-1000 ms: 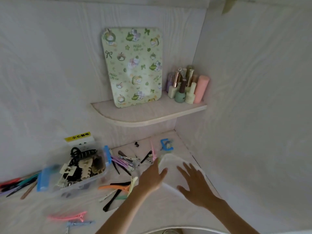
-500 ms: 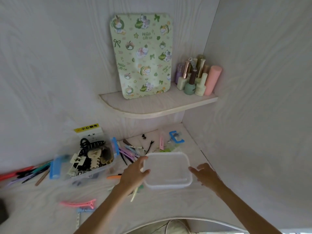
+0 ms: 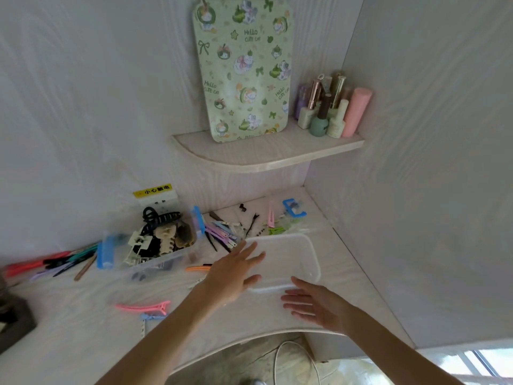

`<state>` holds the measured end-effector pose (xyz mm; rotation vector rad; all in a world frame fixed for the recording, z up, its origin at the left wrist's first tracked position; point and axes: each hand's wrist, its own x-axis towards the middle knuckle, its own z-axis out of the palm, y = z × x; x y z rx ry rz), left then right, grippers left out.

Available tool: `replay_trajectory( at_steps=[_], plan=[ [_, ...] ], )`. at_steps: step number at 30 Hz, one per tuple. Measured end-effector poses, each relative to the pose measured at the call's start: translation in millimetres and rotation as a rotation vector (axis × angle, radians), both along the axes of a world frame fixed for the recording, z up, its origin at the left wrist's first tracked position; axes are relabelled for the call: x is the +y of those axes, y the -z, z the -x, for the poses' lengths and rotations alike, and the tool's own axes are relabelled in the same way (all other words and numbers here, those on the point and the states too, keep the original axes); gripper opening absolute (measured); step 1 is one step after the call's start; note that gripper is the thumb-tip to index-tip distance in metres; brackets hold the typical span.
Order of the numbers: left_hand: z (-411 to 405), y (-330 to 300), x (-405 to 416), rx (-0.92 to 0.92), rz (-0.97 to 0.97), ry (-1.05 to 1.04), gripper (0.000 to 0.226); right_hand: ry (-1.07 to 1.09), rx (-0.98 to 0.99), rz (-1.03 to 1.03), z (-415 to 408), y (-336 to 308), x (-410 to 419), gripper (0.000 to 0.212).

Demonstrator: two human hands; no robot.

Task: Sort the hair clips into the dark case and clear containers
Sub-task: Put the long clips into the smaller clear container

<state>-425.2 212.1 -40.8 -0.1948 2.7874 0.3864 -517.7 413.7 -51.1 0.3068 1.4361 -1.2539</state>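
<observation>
A clear empty container [image 3: 301, 254] lies flat on the white desk near the right wall. My left hand [image 3: 236, 273] lies over its left edge with fingers straight. My right hand [image 3: 313, 304] hovers at its near edge, fingers spread, holding nothing. A second clear container [image 3: 155, 245] with blue latches, at left, holds several claw clips. Loose hair clips [image 3: 222, 232] lie between the two containers, and a pink clip [image 3: 144, 307] lies near the desk's front. A dark case [image 3: 14, 320] shows at the far left edge.
A corner shelf [image 3: 266, 157] above carries a green patterned board and several nail polish bottles [image 3: 330, 112]. Pens and more clips [image 3: 52, 262] lie at the left. A blue clip [image 3: 294, 209] sits near the back corner. The desk's curved front edge runs below my arms.
Both hands let go of the clear container, which now lies flat on the desk. The fingers of both hands have straightened. The camera view has shifted left and down.
</observation>
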Motion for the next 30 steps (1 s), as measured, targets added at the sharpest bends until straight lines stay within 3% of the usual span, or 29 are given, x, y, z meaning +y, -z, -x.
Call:
replay_trajectory(
  at_steps=[3, 6, 10, 15, 20, 30],
  plan=[
    [-0.1, -9.2, 0.4, -0.055, 0.014, 0.021, 0.075, 0.046, 0.058, -0.018, -9.0, 4.0, -2.0, 0.04],
    [3.9, -17.4, 4.8, -0.072, 0.146, 0.09, 0.095, 0.097, 0.111, -0.019, -13.4, 7.2, -3.4, 0.04],
    [10.7, -22.3, 14.3, -0.074, 0.333, 0.165, 0.101, 0.146, 0.201, -0.031, -19.1, 11.2, -3.4, 0.039],
    [15.0, -22.4, 43.7, -0.032, 0.647, 0.279, 0.081, 0.246, 0.299, -0.003, -29.0, 18.9, -6.0, 0.038],
    [30.6, -13.7, 77.6, -0.21, 1.059, 0.518, 0.042, 0.315, 0.351, 0.018, -35.2, 21.6, -8.0, 0.037],
    [27.5, 18.0, 83.7, -0.138, 1.374, 0.523, 0.037, 0.31, 0.48, -0.02, -39.1, 25.2, -7.0, 0.04]
  ],
)
